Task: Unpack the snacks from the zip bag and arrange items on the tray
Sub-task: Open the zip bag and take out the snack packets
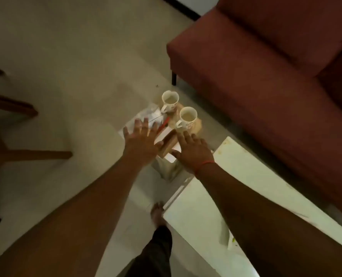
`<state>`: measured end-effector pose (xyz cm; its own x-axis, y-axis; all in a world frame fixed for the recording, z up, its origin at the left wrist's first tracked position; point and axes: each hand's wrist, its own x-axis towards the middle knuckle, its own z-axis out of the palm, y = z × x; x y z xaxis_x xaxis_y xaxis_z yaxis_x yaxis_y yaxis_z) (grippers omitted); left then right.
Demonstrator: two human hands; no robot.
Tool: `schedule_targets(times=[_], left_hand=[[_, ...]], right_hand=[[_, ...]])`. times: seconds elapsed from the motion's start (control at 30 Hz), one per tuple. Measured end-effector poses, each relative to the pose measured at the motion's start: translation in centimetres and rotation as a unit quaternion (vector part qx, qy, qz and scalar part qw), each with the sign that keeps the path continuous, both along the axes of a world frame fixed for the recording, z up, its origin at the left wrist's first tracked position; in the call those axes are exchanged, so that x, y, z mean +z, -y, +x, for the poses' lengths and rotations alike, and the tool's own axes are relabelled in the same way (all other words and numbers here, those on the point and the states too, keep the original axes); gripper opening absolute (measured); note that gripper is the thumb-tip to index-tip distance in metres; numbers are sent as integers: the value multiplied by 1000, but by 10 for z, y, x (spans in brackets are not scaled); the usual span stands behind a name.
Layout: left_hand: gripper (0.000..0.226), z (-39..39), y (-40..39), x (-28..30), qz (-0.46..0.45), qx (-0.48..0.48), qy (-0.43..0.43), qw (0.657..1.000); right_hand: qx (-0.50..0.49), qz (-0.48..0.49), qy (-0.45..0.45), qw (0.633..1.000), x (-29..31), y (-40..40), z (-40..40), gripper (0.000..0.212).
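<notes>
Where white table (246, 176) meets sofa (266, 66), left hand (141, 141), right hand (194, 151) spread wide, empty.

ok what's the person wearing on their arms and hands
Both forearms are bare, with no sleeves in view. The right hand has a thin red-orange thread band around its wrist. The left hand shows no band, watch or glove.

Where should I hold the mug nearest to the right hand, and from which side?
Take the nearer mug by its handle, which sticks out at its lower left toward the right hand. Come in from that near side, keeping it upright, since it looks filled with a pale drink.
</notes>
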<state>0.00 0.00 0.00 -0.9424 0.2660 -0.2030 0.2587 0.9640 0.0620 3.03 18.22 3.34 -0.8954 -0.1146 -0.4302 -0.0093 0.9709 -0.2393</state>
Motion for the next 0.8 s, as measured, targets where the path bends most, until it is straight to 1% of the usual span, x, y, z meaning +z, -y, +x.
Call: schedule_targets(times=[0.13, 0.17, 0.23, 0.27, 0.3, 0.33, 0.37, 0.43, 0.47, 0.5, 0.53, 0.57, 0.6, 0.63, 0.7, 0.77, 0.8], left_hand=[[74, -30, 59, -56, -77, 38, 37, 996], [75, -39, 70, -72, -79, 54, 59, 994], [76, -54, 84, -99, -50, 101, 103, 988], [77, -62, 86, -109, -11, 144, 128, 981], [79, -71, 88, -118, 44, 204, 157, 965], [83, -82, 90, -125, 113, 279, 191, 934], [89, -93, 89, -128, 191, 361, 218, 886], [100, -108, 86, -136, 336, 506, 242, 757], [98, -112, 84, -140, 390, 549, 247, 697], [87, -115, 82, -144, 426, 567, 258, 656], [72, -117, 80, -150, 445, 572, 266, 636], [58, -117, 79, -156, 455, 578, 268, 622], [48, -116, 78, -160, 461, 589, 267, 608], [44, -115, 77, -161, 463, 602, 263, 595], [40, -109, 74, -160, 465, 612, 240, 592], [32, -103, 70, -152, 505, 589, 215, 593], [30, -99, 69, -145, 533, 575, 200, 588]], right_hand=[[42, -49, 45, 997, -53, 65, -44, 72], [47, -61, 54, 996, -69, 81, -56, 70], [38, -80, 82, 993, -96, 106, -77, 66], [33, -80, 98, 991, -103, 114, -86, 67], [31, -73, 109, 991, -112, 123, -95, 67], [27, -64, 115, 991, -121, 130, -104, 66], [19, -53, 121, 991, -128, 135, -112, 63], [-13, -39, 140, 989, -141, 142, -124, 61], [-24, -35, 147, 988, -148, 145, -128, 62], [-30, -33, 154, 987, -154, 148, -131, 64], [-29, -27, 158, 987, -160, 150, -134, 66], [-27, -26, 160, 986, -163, 151, -134, 67], [-27, -26, 159, 987, -166, 153, -133, 68], [-27, -29, 156, 987, -168, 154, -131, 68], [-41, -54, 161, 985, -171, 155, -126, 70], [-87, -118, 168, 975, -174, 155, -122, 77], [-103, -159, 166, 968, -173, 154, -121, 79]])
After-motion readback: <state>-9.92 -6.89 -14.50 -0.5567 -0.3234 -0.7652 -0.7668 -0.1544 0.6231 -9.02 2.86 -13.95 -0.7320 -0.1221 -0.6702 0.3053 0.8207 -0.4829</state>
